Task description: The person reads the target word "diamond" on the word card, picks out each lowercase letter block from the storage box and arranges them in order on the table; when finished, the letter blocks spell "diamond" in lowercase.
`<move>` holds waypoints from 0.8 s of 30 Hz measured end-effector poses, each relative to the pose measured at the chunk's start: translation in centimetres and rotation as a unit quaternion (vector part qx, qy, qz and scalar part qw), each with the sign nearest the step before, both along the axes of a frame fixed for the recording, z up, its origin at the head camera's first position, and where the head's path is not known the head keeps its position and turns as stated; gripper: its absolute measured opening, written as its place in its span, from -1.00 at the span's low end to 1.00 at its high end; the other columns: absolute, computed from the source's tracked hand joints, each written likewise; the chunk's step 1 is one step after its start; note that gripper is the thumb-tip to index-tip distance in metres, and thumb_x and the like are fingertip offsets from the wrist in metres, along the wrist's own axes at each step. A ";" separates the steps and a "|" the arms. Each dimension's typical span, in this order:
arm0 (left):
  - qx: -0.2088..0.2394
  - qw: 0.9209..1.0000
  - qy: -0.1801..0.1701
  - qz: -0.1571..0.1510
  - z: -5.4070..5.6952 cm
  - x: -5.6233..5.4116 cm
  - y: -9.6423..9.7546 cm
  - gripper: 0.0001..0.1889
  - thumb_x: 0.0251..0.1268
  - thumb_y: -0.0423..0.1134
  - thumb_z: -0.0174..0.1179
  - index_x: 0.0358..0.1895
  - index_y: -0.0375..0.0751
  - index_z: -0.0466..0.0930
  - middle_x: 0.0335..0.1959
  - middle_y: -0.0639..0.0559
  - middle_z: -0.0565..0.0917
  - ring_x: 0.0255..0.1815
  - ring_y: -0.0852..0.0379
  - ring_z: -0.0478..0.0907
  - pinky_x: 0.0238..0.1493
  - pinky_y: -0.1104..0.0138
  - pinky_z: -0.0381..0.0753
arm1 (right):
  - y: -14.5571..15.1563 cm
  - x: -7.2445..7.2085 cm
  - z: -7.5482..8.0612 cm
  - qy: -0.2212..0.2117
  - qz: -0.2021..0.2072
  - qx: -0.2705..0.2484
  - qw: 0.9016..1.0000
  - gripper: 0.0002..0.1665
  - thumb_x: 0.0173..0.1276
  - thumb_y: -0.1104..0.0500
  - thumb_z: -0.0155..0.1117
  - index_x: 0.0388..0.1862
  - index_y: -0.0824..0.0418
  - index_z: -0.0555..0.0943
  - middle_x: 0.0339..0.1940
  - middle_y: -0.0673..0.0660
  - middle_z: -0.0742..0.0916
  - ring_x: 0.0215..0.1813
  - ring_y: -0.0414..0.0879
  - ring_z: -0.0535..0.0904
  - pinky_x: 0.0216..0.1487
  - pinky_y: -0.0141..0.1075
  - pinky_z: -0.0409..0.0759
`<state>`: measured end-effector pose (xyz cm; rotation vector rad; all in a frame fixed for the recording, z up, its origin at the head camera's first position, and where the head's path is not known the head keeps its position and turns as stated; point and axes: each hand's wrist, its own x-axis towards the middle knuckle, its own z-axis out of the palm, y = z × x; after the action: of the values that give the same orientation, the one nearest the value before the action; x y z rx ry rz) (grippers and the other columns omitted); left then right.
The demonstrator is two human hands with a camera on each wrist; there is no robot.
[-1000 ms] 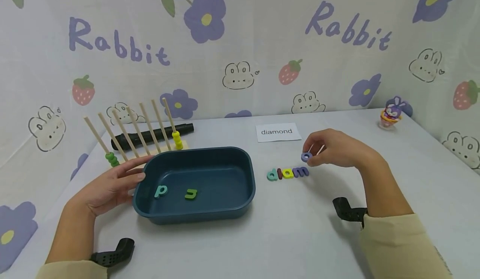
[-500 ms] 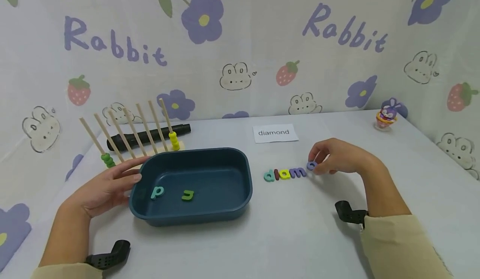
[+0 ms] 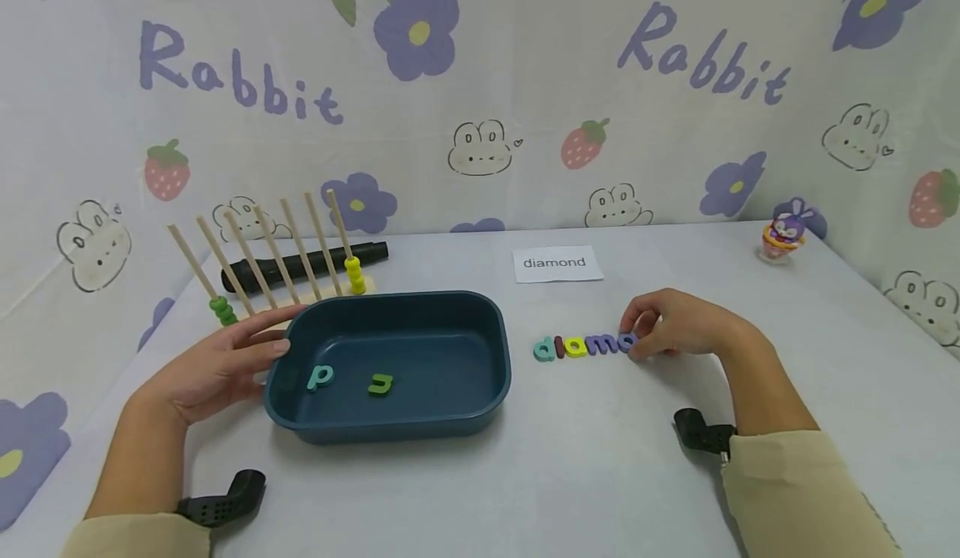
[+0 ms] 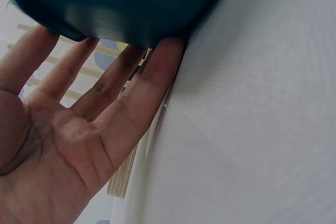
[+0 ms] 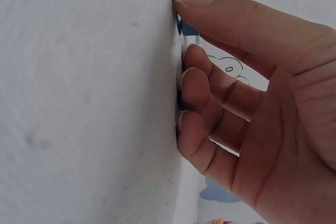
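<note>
The right grip (image 3: 686, 324) pinches the o (image 3: 627, 342) beside the m (image 3: 602, 344); the left grip (image 3: 217, 370), unclenched, touches the tray (image 3: 390, 433). Placing seems the step; next calls for clean release.

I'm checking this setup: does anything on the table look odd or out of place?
In the dark-blue rectangular tray, the small teal letter reads like p and the small green letter like u; neither is in "diamond" on the white rectangular card. Perhaps they are an upside-down d and n. Nothing looks spilled.

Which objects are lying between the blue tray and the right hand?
The head view shows teal d, dark red letter, yellow a, purple m and purple o, pinched by the right hand.
</note>
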<state>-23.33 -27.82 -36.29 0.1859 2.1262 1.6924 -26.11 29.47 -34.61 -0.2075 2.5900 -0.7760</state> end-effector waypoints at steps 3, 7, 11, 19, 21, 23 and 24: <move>0.002 1.000 -0.002 0.001 -0.1 0.0 0.0 -0.35 0.59 -0.10 0.14 0.64 0.17 0.16 0.45 0.10 0.44 0.27 0.22 0.57 0.27 -0.14 0.60 | 0.0 0.0 -0.1 -0.001 -0.002 -0.002 1.000 -0.59 0.21 0.14 0.54 0.01 0.19 0.64 -0.26 0.08 0.57 -0.26 -0.06 0.48 -0.28 -0.24 0.43; 0.003 1.000 -0.002 0.001 -0.1 0.0 0.0 -0.36 0.60 -0.09 0.13 0.64 0.17 0.15 0.48 0.07 0.42 0.29 0.20 0.56 0.26 -0.15 0.60 | 0.0 0.1 -0.1 -0.002 -0.005 -0.002 1.000 -0.57 0.22 0.13 0.54 0.03 0.19 0.64 -0.25 0.09 0.57 -0.25 -0.06 0.48 -0.28 -0.24 0.43; 0.003 1.000 -0.001 0.001 -0.1 0.0 0.1 -0.36 0.60 -0.09 0.12 0.64 0.18 0.16 0.49 0.05 0.41 0.30 0.18 0.56 0.26 -0.17 0.60 | -0.1 0.2 0.0 -0.003 -0.006 0.004 1.000 -0.56 0.22 0.11 0.54 0.05 0.17 0.64 -0.23 0.09 0.58 -0.21 -0.05 0.49 -0.24 -0.24 0.45; 0.006 1.000 0.000 -0.005 0.0 -0.2 0.0 -0.37 0.60 -0.10 0.12 0.64 0.17 0.17 0.42 0.15 0.47 0.26 0.23 0.58 0.26 -0.15 0.61 | 0.3 0.7 1.3 -0.006 -0.011 0.006 1.000 -0.48 0.32 0.03 0.46 0.20 0.17 0.60 -0.03 0.18 0.67 -0.15 -0.03 0.58 -0.14 -0.24 0.59; 0.005 1.000 0.000 -0.005 0.0 -0.2 0.0 -0.36 0.60 -0.10 0.12 0.64 0.17 0.16 0.43 0.14 0.46 0.26 0.23 0.58 0.26 -0.15 0.61 | 0.2 0.9 2.0 0.004 -0.015 0.000 1.000 -0.48 0.37 0.01 0.42 0.22 0.19 0.58 0.01 0.19 0.68 -0.13 -0.02 0.60 -0.11 -0.22 0.63; 0.002 1.000 -0.001 -0.004 0.0 -0.2 0.0 -0.36 0.60 -0.10 0.13 0.64 0.17 0.15 0.47 0.08 0.43 0.28 0.20 0.57 0.26 -0.14 0.61 | -0.1 1.1 2.6 0.027 -0.016 -0.008 0.999 -0.51 0.41 0.00 0.38 0.21 0.20 0.58 0.01 0.19 0.69 -0.12 0.00 0.62 -0.10 -0.22 0.65; 0.000 1.000 -0.001 -0.004 0.1 -0.2 0.1 -0.35 0.60 -0.10 0.13 0.64 0.16 0.15 0.51 0.03 0.40 0.30 0.17 0.56 0.27 -0.15 0.60 | -0.2 1.2 2.9 0.041 -0.014 -0.014 0.999 -0.53 0.43 0.01 0.37 0.20 0.21 0.58 -0.01 0.18 0.69 -0.11 0.00 0.63 -0.10 -0.21 0.65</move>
<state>-23.51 -27.71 -36.22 0.1941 2.1213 1.6874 -24.91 29.24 -31.71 -0.2145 2.6654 -0.8295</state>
